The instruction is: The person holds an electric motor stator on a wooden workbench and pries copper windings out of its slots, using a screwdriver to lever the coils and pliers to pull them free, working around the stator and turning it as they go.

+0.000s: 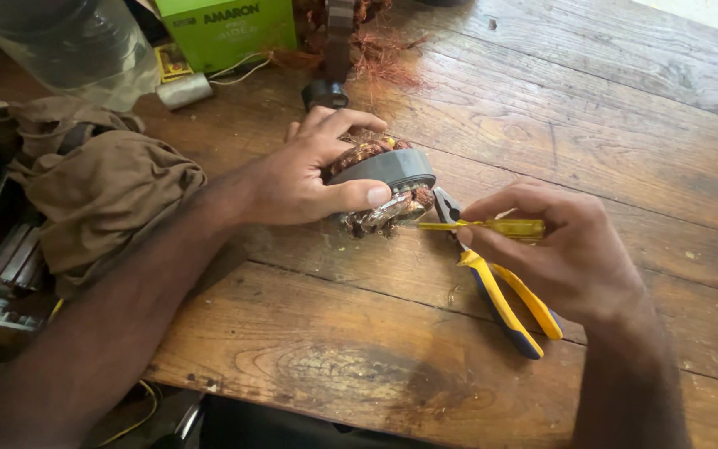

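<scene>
Copper, reddish-brown and tangled, bulges out of the motor stator (384, 179) I've got lying on its side in the middle of the wooden workbench (542, 125). Grey steel ring around it, windings sticking out both ends. My left hand (292, 179) is clamped over it from the left, fingers curled across the top, thumb pressed along the near rim of the grey band, holding it steady against the planks.

My right hand (558, 249) comes in from the right, fingertips pinched around a yellow-handled screwdriver (484, 226), its tip poking in at the near winding end, right by my left thumb. Whether the tip is under a wire or only touching, I can't tell from here. Blue-and-yellow pliers (500, 291) lie on the bench under that hand, jaws pointing at the stator, handles running back beneath my palm.

How far along? By my reckoning, not very: the coils on this piece look mostly in place, only loosened and frayed at the near end, so most of the picking remains.

Further out: a loose heap of stripped copper wire (384, 54) at the back of the bench, a green box (226, 29) beside it, a small metal cylinder (183, 90), and a brown rag (101, 187) bunched at the left edge.
</scene>
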`<state>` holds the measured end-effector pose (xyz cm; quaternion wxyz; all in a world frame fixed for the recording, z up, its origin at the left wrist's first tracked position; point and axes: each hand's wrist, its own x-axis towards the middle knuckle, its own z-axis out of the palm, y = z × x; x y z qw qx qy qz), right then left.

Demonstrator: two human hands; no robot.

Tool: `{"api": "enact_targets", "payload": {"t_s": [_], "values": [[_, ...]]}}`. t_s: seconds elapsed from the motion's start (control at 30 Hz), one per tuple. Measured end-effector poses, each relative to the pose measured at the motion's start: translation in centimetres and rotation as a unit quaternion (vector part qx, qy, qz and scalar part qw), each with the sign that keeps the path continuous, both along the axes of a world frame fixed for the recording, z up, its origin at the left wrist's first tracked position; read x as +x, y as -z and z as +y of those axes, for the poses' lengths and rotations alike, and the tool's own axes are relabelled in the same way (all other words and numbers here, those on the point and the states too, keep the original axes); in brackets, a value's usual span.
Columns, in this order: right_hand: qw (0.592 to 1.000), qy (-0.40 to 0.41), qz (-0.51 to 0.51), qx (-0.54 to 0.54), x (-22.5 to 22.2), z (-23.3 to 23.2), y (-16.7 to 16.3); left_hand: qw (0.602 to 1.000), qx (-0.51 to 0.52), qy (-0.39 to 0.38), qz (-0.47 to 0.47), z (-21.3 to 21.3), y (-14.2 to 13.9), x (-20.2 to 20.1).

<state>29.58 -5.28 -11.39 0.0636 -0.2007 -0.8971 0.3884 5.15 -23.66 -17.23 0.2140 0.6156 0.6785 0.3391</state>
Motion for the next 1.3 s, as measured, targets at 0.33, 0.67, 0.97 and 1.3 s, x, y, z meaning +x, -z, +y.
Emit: {"api": "enact_targets", "payload": {"t_s": [0.33,0.67,0.97,1.3], "values": [[0.995,0.049,0.088,-0.013,-0.8,-2.4,1.4,1.0,-0.024,-0.007,-0.009,0.2,0.3,-0.3],[0.99,0.123,0.023,-0.059,-2.5,-3.5,2.1,1.0,-0.011,-0.014,-0.008,0.4,0.4,-1.1],[0.996,-0.01,0.0,0.088,-2.8,-3.0,2.1,1.0,-0.021,-0.02,-0.009,0.5,0.7,-1.5],[0.976,0.109,-0.062,-0.178,-3.8,-3.0,3.2,0.996,-0.031,-0.051,-0.07,0.1,0.3,-1.4]]}}
